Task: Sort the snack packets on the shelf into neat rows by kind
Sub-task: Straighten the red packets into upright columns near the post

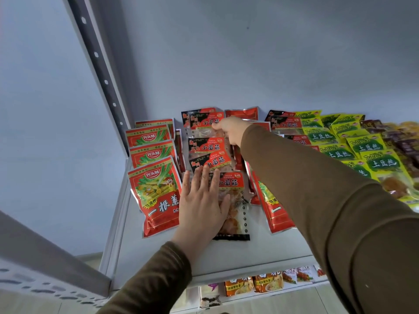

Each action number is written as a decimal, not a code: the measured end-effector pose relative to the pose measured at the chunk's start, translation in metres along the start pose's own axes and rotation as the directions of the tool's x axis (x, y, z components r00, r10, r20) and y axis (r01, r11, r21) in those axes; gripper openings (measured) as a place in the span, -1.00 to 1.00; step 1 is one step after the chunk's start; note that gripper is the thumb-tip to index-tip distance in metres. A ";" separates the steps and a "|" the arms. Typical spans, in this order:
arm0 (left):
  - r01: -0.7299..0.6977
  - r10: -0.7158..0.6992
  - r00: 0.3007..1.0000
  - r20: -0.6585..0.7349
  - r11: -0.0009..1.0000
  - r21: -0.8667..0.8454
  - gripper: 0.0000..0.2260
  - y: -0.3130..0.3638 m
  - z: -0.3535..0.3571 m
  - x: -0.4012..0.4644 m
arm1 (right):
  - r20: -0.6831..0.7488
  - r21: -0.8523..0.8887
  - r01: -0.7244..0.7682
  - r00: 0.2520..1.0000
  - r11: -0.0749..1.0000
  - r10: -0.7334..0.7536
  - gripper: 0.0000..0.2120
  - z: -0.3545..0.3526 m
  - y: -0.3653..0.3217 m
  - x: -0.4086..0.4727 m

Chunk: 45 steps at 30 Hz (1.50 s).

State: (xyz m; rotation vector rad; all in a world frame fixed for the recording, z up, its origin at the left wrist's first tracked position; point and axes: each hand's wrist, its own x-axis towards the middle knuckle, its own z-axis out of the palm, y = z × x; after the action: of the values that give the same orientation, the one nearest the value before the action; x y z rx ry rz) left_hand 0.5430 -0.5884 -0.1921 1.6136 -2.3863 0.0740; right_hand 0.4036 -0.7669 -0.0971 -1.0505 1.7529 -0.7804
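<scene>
Left hand (pixel 202 207) grip apart: fingers flat, pressing the nearest black-red gluten packet (pixel 231 200) onto the shelf (pixel 226 257). Red scallion packets (pixel 156 191) lie just left in a row. Farther back, right hand (pixel 231 129) pinches a rear gluten packet (pixel 205 126). Green-yellow potato packets (pixel 353 146) fill rows to the right.

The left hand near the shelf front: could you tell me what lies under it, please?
Under the left hand lies the nearest black-and-red packet of its row, pressed flat by straight fingers. Its printed top right and clear lower part show; its left side is covered.
</scene>
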 end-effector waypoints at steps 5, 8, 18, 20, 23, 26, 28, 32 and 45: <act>0.026 -0.026 1.000 0.001 0.999 0.032 -0.32 -0.005 -0.001 0.020 | 0.045 0.183 0.034 0.998 0.983 -0.043 -0.54 -0.004 0.005 0.005; 0.033 -0.035 0.999 0.041 0.999 0.038 -0.30 -0.010 0.002 0.026 | 0.004 0.197 -0.010 1.000 0.980 0.009 -0.42 0.002 0.008 0.005; 0.009 -0.011 0.998 0.069 1.000 0.026 -0.35 -0.013 0.001 0.031 | -0.046 0.052 0.065 0.997 0.997 -0.063 -0.56 0.003 0.005 -0.014; 0.024 -0.025 0.998 0.064 1.000 0.014 -0.33 -0.015 0.002 0.028 | -0.087 -0.015 0.223 0.971 0.975 -0.224 -0.62 -0.002 0.004 -0.032; 0.067 -0.066 0.998 0.025 0.997 -0.048 -0.26 -0.021 -0.002 0.024 | -0.090 -0.136 0.434 0.890 0.890 -0.448 -0.51 -0.019 0.018 -0.080; 0.137 -0.141 0.989 -0.052 0.988 -0.075 -0.27 -0.032 -0.010 0.019 | 0.025 -0.411 0.510 0.835 0.756 -0.550 -0.37 -0.020 0.067 -0.131; 0.165 -0.166 0.985 -0.050 0.986 -0.011 -0.29 -0.040 -0.014 0.017 | 0.108 -0.598 0.467 0.853 0.652 -0.511 -0.20 -0.007 0.105 -0.152; 0.168 -0.173 0.983 0.066 0.983 0.075 -0.21 -0.043 -0.017 0.015 | 0.108 -0.793 0.320 0.911 0.518 -0.398 0.02 0.018 0.144 -0.155; 0.141 -0.153 0.979 0.138 0.986 0.093 -0.10 -0.028 -0.011 0.001 | 0.108 -0.663 0.395 0.891 0.636 -0.441 -0.38 0.025 0.152 -0.132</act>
State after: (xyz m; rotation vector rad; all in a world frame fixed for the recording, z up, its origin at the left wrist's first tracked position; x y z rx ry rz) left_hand 0.5708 -0.5980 -0.1840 1.8889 -2.3885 0.0281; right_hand 0.4073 -0.5834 -0.1838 -2.0064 1.9169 -0.4301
